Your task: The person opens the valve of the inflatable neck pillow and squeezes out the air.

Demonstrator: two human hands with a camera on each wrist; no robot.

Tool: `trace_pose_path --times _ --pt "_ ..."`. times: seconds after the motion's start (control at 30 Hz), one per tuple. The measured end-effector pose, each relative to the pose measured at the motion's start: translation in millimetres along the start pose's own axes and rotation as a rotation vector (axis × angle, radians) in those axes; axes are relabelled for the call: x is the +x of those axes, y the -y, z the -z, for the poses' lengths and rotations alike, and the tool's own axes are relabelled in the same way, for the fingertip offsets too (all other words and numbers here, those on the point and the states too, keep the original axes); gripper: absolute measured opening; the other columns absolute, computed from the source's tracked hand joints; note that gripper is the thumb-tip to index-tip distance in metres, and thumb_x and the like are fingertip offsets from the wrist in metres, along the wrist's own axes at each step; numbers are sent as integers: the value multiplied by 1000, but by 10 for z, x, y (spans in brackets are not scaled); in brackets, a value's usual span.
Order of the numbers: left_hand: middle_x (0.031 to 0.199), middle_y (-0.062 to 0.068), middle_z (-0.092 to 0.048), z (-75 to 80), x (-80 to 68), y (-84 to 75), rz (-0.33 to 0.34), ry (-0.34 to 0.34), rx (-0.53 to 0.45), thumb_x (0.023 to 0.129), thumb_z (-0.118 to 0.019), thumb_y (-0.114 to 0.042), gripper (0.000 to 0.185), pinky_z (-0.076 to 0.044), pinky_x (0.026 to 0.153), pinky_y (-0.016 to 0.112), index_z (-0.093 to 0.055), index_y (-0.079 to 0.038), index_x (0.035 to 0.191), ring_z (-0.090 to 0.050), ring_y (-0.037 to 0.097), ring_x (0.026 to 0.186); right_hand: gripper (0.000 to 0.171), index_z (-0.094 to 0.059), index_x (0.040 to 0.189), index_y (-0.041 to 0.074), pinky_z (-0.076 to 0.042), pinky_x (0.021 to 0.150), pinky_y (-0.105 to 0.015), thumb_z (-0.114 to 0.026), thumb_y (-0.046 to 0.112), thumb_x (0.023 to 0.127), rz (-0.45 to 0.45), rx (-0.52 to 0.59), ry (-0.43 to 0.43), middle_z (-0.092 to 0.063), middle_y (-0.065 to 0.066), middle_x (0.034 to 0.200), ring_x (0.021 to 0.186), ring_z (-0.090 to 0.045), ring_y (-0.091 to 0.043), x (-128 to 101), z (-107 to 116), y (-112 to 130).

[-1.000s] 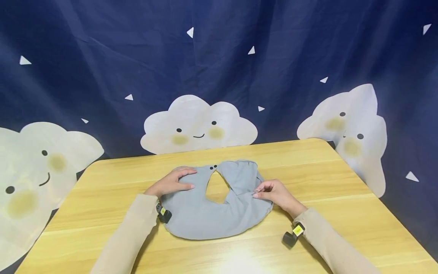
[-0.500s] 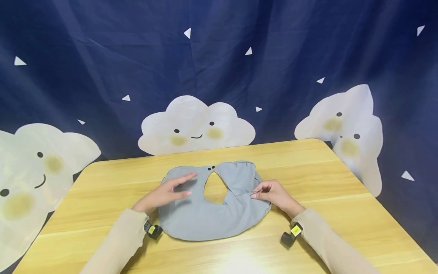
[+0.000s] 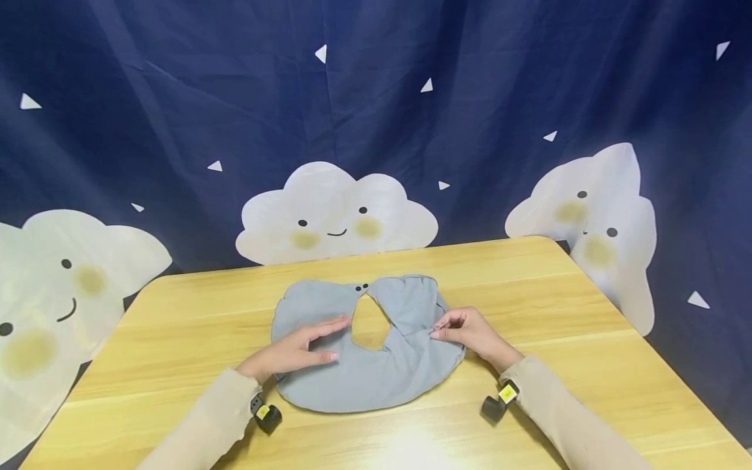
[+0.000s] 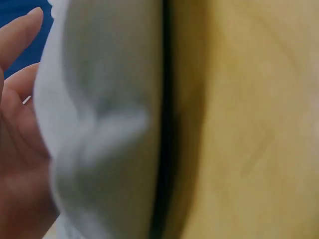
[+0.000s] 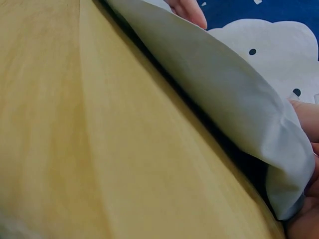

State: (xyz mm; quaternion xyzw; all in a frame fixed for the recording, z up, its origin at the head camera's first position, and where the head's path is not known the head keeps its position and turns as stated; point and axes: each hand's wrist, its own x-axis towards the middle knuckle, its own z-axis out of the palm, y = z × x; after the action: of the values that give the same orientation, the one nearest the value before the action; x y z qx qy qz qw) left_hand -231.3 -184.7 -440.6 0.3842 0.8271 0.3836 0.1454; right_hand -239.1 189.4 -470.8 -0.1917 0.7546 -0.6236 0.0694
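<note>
A grey, soft neck pillow (image 3: 352, 385) lies on the wooden table, its ring closed at the far side by a tab with two black snap buttons (image 3: 361, 287). My left hand (image 3: 299, 349) is over its left half, fingers spread and thumb apart, fingertips close to the central hole. On the other side my right hand (image 3: 467, 333) brings thumb and forefinger together in a pinch at the creased right part, with a small shiny spot at the fingertips. The right wrist view shows the pillow's bulging edge (image 5: 214, 84) beside that hand; in the left wrist view the pillow (image 4: 104, 124) partly hides the left hand.
The light wooden table (image 3: 558, 365) extends around the pillow. Behind it hangs a dark blue curtain (image 3: 376, 98) with white clouds and triangles. Each wrist carries a black camera (image 3: 493, 409) on a strap.
My left hand lifts from the pillow's upper left, draws back to the left, then comes nearer and toward the hole. The right hand keeps its pinch in nearly the same spot.
</note>
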Motion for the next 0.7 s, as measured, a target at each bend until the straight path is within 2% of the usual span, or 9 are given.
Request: trace_pose_path --times 0.17,0.23,0.33,0.47,0.7 --pt "155 0 -25 -56 13 18 34 116 48 91 -60 -39 69 -16 114 48 -31 -15 148 -15 24 143 18 -66 83 -9 -50 66 -20 -75 5 78 17 -4 6 -69 7 77 72 -60 -6 -3 2 -14" --pt "155 -1 -24 -72 22 30 24 149 70 91 -60 -40 69 -16 113 50 -31 -15 149 -14 25 143 20 -66 84 -10 -50 66 -20 -76 7 78 17 0 8 -69 4 78 72 -60 -6 -2 7 -17" --pt "156 1 -20 -80 42 32 15 188 104 92 -58 -40 71 -15 113 50 -27 -13 150 -12 25 144 23 -66 85 -11 -50 66 -20 -76 8 78 9 3 6 -70 2 79 72 -60 -6 0 11 -10" --pt "158 6 -11 -108 76 14 12 248 216 93 -54 -44 76 -12 114 48 -19 -10 151 -5 25 145 21 -66 85 -12 -50 66 -19 -75 6 78 2 2 0 -70 5 78 72 -61 -6 2 8 2" --pt "158 10 -7 -183 103 -113 56 283 415 94 -47 -52 80 -9 115 47 -13 -7 151 -3 28 144 16 -65 84 -12 -51 66 -20 -74 1 78 20 34 3 -70 3 80 73 -62 -6 4 5 -11"
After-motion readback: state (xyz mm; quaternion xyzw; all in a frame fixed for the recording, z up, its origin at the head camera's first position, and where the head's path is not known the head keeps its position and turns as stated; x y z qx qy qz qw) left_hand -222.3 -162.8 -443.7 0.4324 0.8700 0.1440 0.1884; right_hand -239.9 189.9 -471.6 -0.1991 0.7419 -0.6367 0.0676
